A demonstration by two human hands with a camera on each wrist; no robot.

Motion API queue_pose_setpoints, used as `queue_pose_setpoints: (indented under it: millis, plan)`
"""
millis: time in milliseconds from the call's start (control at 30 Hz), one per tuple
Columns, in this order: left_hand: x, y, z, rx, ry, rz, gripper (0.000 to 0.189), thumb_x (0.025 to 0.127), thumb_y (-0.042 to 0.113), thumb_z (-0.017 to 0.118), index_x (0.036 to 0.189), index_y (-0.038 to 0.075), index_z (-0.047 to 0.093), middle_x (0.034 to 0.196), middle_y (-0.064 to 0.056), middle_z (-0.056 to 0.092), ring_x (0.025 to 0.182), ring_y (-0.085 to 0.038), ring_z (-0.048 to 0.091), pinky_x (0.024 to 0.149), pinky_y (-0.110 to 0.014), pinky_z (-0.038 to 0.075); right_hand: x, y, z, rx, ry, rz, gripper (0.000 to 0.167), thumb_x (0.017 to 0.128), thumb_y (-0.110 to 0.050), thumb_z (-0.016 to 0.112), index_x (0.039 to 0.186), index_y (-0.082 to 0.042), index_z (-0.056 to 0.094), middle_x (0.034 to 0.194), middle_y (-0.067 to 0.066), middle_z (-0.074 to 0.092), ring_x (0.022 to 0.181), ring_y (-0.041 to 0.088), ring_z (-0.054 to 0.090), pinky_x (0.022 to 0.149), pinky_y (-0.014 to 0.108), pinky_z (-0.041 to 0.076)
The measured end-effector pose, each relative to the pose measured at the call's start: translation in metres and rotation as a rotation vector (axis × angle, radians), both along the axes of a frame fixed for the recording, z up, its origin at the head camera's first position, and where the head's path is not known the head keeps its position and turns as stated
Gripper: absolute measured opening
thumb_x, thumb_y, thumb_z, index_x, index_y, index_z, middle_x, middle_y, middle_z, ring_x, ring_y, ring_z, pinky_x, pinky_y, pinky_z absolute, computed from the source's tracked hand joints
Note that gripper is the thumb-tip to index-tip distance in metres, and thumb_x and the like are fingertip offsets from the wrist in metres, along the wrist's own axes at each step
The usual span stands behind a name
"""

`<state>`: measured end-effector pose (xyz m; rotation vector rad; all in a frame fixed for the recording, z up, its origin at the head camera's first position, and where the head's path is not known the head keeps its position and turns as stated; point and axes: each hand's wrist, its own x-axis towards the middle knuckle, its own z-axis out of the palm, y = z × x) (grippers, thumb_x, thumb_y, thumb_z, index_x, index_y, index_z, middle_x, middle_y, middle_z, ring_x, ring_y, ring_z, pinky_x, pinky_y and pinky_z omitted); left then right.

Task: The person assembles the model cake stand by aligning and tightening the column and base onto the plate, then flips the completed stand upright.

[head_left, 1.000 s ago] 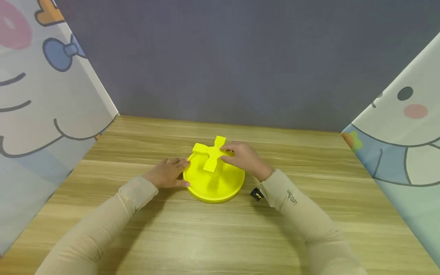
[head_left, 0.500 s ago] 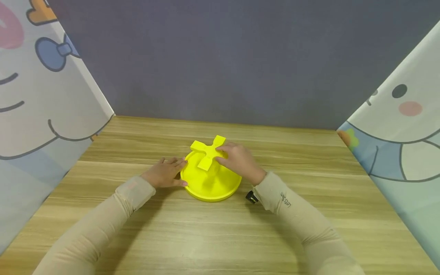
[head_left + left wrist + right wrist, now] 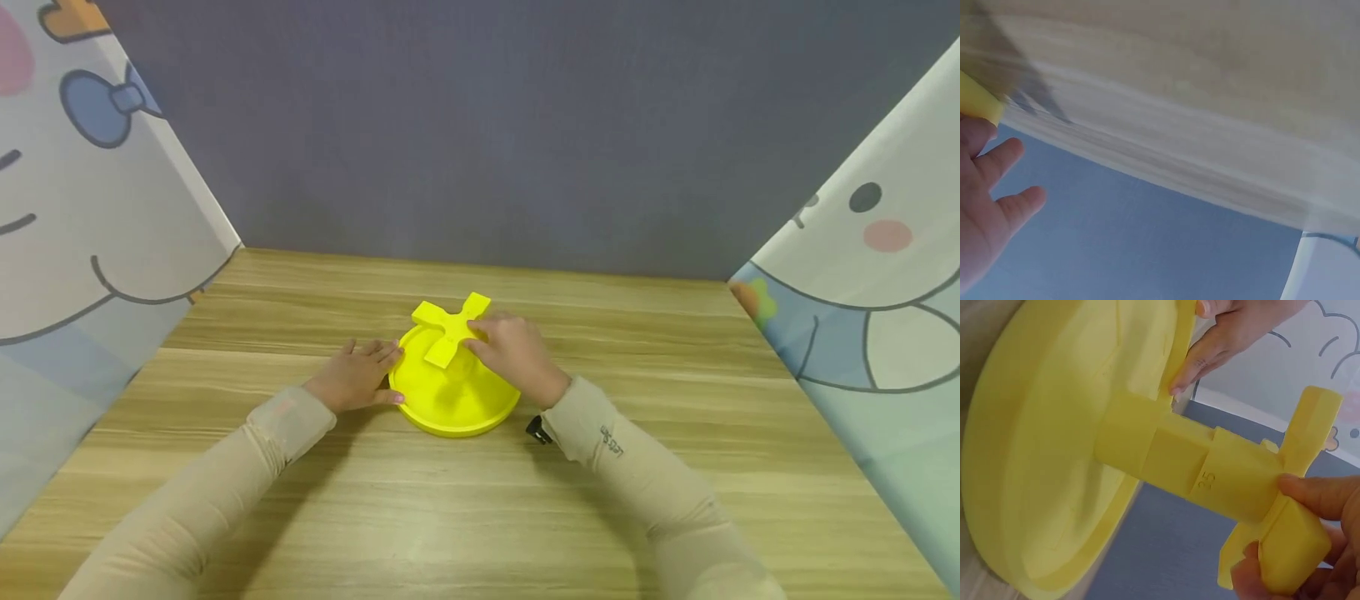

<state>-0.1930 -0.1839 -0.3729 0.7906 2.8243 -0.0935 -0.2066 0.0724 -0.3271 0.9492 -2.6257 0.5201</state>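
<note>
A yellow round dish with a raised rim (image 3: 454, 417) sits on the table. From its middle rises a thick stepped yellow post (image 3: 1175, 456), marked 25. On top of the post is a yellow four-armed cross handle (image 3: 448, 327). My right hand (image 3: 517, 354) pinches one arm of the cross between thumb and fingers, which hides that arm in the head view. My left hand (image 3: 352, 377) lies at the dish's left rim, fingers spread and fingertips against it. In the left wrist view, the left hand's fingers (image 3: 1007, 162) extend beside a yellow edge (image 3: 979, 103).
The wooden table (image 3: 420, 517) backs onto a dark grey panel (image 3: 480, 142). Cartoon-printed panels stand at the left (image 3: 105, 200) and right (image 3: 885, 250). A small black piece (image 3: 537, 430) shows at my right cuff.
The cross has turned slightly clockwise as seen from above, with my right hand still on it. My left hand stays at the rim. The head view has shifted a little.
</note>
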Motion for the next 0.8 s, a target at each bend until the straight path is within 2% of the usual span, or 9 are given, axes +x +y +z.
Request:
queue_pose_setpoints:
  millis: [133,233,300,367,433,533,667,733,800]
  plan:
    - [0.000,0.000,0.003,-0.019,0.025,-0.014,0.082,0.091,0.055,0.052,0.146,-0.003,0.034,0.152,-0.019,0.030,0.136,-0.041,0.032,0.106,-0.063,0.025,-0.001,-0.001,0.004,0.019,-0.033,-0.008,0.030,0.085,-0.018,0.074,0.110,-0.001,0.071,0.103,0.014,0.071,0.089,0.025,0.068,0.074,0.035,0.056]
    - [-0.001,-0.001,0.003,0.016,-0.013,-0.002,0.083,0.091,0.057,0.052,0.147,-0.002,0.033,0.153,-0.018,0.029,0.137,-0.042,0.029,0.107,-0.064,0.022,-0.005,0.004,0.009,0.038,-0.127,0.003,0.035,0.089,-0.023,0.069,0.117,-0.002,0.068,0.107,0.014,0.070,0.091,0.024,0.067,0.076,0.035,0.055]
    - [-0.002,-0.003,0.002,0.051,-0.045,0.006,0.085,0.090,0.058,0.052,0.147,-0.001,0.032,0.153,-0.018,0.027,0.138,-0.043,0.026,0.108,-0.064,0.019,-0.007,0.010,0.016,-0.009,-0.219,0.008,0.040,0.092,-0.026,0.065,0.124,-0.003,0.064,0.114,0.014,0.067,0.094,0.025,0.066,0.078,0.037,0.055]
    - [-0.005,-0.006,0.001,0.108,-0.067,0.016,0.084,0.090,0.058,0.053,0.148,0.001,0.032,0.153,-0.018,0.028,0.139,-0.044,0.022,0.108,-0.065,0.017,-0.009,0.019,0.022,-0.100,-0.293,0.006,0.046,0.095,-0.028,0.062,0.133,-0.004,0.057,0.124,0.014,0.063,0.099,0.026,0.064,0.080,0.039,0.054]
    - [-0.008,-0.009,0.002,0.194,-0.075,0.032,0.081,0.091,0.054,0.056,0.148,0.002,0.032,0.153,-0.020,0.028,0.139,-0.045,0.021,0.109,-0.064,0.016,-0.012,0.029,0.026,-0.208,-0.332,-0.005,0.052,0.096,-0.028,0.059,0.141,-0.006,0.047,0.132,0.016,0.056,0.102,0.028,0.062,0.081,0.042,0.053]
    - [-0.013,-0.014,0.009,0.403,-0.086,0.060,0.073,0.094,0.044,0.057,0.147,0.001,0.033,0.150,-0.024,0.031,0.136,-0.047,0.027,0.109,-0.062,0.020,-0.019,0.044,0.029,-0.339,-0.360,-0.017,0.058,0.097,-0.023,0.058,0.149,-0.007,0.034,0.138,0.019,0.048,0.105,0.032,0.060,0.085,0.046,0.052]
    - [-0.015,-0.020,0.024,0.698,-0.199,0.185,0.067,0.099,0.039,0.050,0.148,-0.002,0.029,0.148,-0.027,0.033,0.130,-0.046,0.037,0.105,-0.059,0.030,-0.031,0.061,0.024,-0.420,-0.415,-0.069,0.060,0.098,-0.017,0.056,0.150,-0.008,0.030,0.134,0.021,0.048,0.100,0.034,0.059,0.084,0.046,0.051]
    - [-0.015,-0.024,0.031,0.810,-0.265,0.273,0.068,0.101,0.040,0.046,0.149,-0.003,0.026,0.148,-0.027,0.034,0.130,-0.046,0.038,0.104,-0.059,0.033,-0.037,0.068,0.019,-0.427,-0.450,-0.110,0.058,0.098,-0.018,0.055,0.150,-0.009,0.030,0.131,0.021,0.052,0.097,0.034,0.058,0.080,0.044,0.051]
    - [-0.015,-0.027,0.036,0.894,-0.314,0.342,0.067,0.101,0.042,0.043,0.150,0.000,0.024,0.148,-0.026,0.033,0.134,-0.045,0.032,0.105,-0.059,0.031,-0.041,0.074,0.013,-0.431,-0.478,-0.137,0.057,0.099,-0.018,0.054,0.149,-0.008,0.032,0.126,0.021,0.055,0.095,0.034,0.059,0.078,0.043,0.050]
